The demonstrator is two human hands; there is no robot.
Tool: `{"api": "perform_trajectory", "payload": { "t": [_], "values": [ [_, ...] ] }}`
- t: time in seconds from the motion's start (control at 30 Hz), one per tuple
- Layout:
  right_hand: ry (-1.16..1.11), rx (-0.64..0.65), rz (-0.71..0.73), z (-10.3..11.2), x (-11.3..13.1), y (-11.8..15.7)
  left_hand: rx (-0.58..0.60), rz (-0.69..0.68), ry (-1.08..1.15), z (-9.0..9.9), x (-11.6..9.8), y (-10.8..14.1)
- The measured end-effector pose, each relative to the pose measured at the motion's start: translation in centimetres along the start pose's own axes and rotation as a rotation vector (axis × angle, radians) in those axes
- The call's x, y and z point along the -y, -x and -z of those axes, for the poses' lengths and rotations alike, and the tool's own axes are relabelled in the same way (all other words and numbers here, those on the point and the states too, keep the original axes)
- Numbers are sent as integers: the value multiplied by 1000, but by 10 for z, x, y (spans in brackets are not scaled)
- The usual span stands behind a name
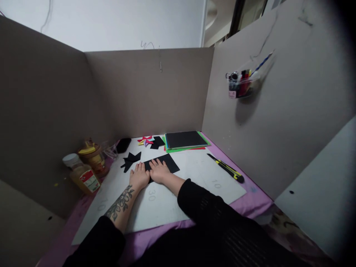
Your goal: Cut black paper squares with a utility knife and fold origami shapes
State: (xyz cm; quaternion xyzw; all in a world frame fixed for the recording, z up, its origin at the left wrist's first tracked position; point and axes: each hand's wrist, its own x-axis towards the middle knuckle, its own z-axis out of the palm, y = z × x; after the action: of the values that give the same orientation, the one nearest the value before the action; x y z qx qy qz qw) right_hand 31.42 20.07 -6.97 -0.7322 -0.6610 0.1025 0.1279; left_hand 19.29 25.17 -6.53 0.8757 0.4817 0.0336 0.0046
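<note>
A sheet of black paper point(171, 163) lies on the white board point(178, 202), and both of my hands press on it. My left hand point(139, 175) rests flat over the paper's left end, fingers stretched forward. Beside it, almost touching at the thumbs, my right hand point(160, 171) lies flat with its fingers spread. Folded black paper pieces point(131, 160) sit just beyond my left hand. What lies beneath my palms is hidden.
A stack of coloured sheets point(186, 140), black on top, lies at the back. Small coloured paper pieces point(146, 141) are near it. A yellow-black utility knife point(226, 168) lies right. Bottle point(82, 174), jar point(94, 159) and phone point(124, 145) stand left. Grey panels point(150, 89) enclose the table.
</note>
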Motion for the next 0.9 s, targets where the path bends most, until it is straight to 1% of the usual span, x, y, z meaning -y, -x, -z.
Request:
{"api": "perform_trajectory", "payload": {
  "t": [0.07, 0.17, 0.23, 0.3, 0.37, 0.4, 0.47, 0.5, 0.57, 0.6, 0.63, 0.7, 0.83, 0.9],
  "values": [
    [-1, -7, -10, 3, -7, 2, -3, 8, 1, 0, 0, 0],
    [15, -19, -45, 13, -32, 9, -11, 10, 8, 1, 1, 1],
    [31, -3, -100, 21, -52, 14, -22, 19, -4, 2, 1, 2],
    [56, 3, -187, 27, -69, 17, -52, 11, -55, 3, -5, 1],
    [76, -8, -261, 30, -80, 19, -68, -19, -103, 4, -20, 0],
    [85, -13, -285, 30, -83, 19, -46, -22, -100, 3, -32, -1],
    [101, -10, -308, 29, -86, 18, 26, -18, -1, 1, -59, -3],
    [107, -9, -309, 27, -87, 17, 34, -35, 50, -1, -72, -4],
    [116, -11, -301, 25, -88, 16, 23, -149, 108, -5, -92, -6],
    [120, -14, -295, 24, -88, 16, 24, -191, 128, -7, -97, -7],
    [123, -18, -290, 23, -89, 16, 30, -219, 141, -9, -98, -6],
    [126, -19, -288, 22, -89, 17, 30, -231, 149, -10, -89, -3],
    [115, -27, -308, 21, -90, 19, 1, -167, 130, -6, -46, 13],
    [121, -35, -325, 24, -89, 19, 5, -133, 114, -2, -24, 22]
  ]
}}
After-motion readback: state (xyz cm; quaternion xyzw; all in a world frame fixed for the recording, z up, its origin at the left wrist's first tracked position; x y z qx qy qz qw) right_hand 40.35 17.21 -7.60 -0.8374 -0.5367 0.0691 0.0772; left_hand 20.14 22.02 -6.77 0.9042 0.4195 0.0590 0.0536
